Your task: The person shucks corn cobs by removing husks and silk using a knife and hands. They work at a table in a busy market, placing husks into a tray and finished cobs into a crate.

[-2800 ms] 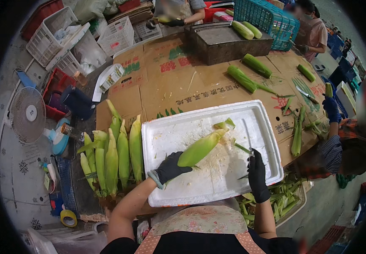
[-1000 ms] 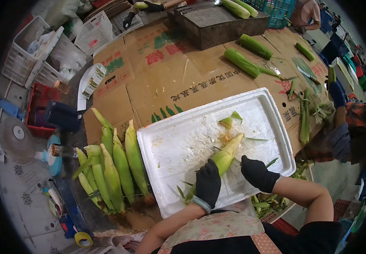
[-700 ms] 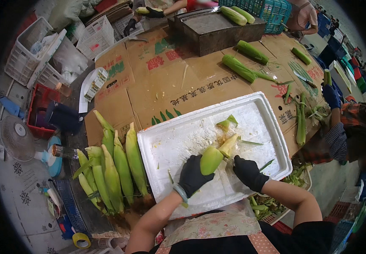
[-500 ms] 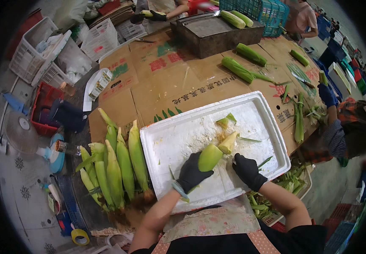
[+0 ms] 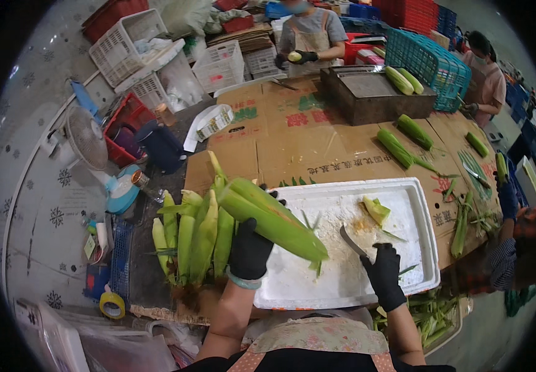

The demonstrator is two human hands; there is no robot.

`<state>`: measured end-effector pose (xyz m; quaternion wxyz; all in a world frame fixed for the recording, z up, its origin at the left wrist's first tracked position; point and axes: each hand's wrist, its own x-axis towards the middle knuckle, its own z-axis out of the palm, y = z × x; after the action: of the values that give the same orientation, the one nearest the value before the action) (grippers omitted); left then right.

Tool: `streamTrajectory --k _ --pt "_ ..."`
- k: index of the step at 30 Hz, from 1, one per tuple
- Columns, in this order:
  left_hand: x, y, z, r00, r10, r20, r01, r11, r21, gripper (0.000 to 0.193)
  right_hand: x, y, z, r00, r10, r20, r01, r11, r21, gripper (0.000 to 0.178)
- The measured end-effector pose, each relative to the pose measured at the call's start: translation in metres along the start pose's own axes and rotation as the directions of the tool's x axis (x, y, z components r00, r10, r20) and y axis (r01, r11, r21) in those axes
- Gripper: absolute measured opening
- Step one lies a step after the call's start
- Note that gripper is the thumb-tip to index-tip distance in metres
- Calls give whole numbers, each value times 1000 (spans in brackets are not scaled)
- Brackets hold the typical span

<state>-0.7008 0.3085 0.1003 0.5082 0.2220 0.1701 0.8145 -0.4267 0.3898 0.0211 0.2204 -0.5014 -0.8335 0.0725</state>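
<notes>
My left hand (image 5: 250,249), in a black glove, grips a large ear of corn (image 5: 271,214) in its green husk, raised and slanting over the left edge of the white foam tray (image 5: 430,251). Some of its fingers show behind the ear. Over the tray, my right hand (image 5: 384,273), gloved in black too, is closed around the handle of a small knife (image 5: 353,240) whose curved blade points up and left. A cut husk end (image 5: 376,211) lies in the tray among crumbs and green scraps. Left of the tray stands a row of unhusked corn ears (image 5: 204,245).
Trimmed corn ears (image 5: 395,149) lie on the cardboard (image 5: 280,146). A metal box (image 5: 367,96) holds two more, beside a teal crate (image 5: 428,65). Another knife (image 5: 477,176) lies at the right. Husks fill a bin (image 5: 432,322) below. Co-workers stand behind and at the right.
The view has tilted up. My left hand has moved left and lifted a whole corn ear off the tray side. The cut end lies in the tray, and the knife blade now shows.
</notes>
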Motion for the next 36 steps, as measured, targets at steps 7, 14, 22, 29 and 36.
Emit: streamTrajectory --k 7,14,22,29,36 --pt "-20 -58 11 987 -157 -38 161 946 281 70 47 -106 -66 950 -311 -27 189 505 842 73" --pt "-29 -67 9 980 -184 -81 198 951 237 58 40 -110 -31 991 43 130 -136 364 921 25" --pt "-23 -59 -6 929 -352 -116 313 912 -264 52 61 -76 -8 946 322 -33 -78 325 943 22" --pt "-11 -48 -19 951 -190 -244 139 968 -211 54 55 -53 -38 929 109 -353 27 933 358 46" --pt "-2 -53 -9 983 -65 -173 69 998 14 64 27 -113 -55 879 -477 -16 376 671 639 39"
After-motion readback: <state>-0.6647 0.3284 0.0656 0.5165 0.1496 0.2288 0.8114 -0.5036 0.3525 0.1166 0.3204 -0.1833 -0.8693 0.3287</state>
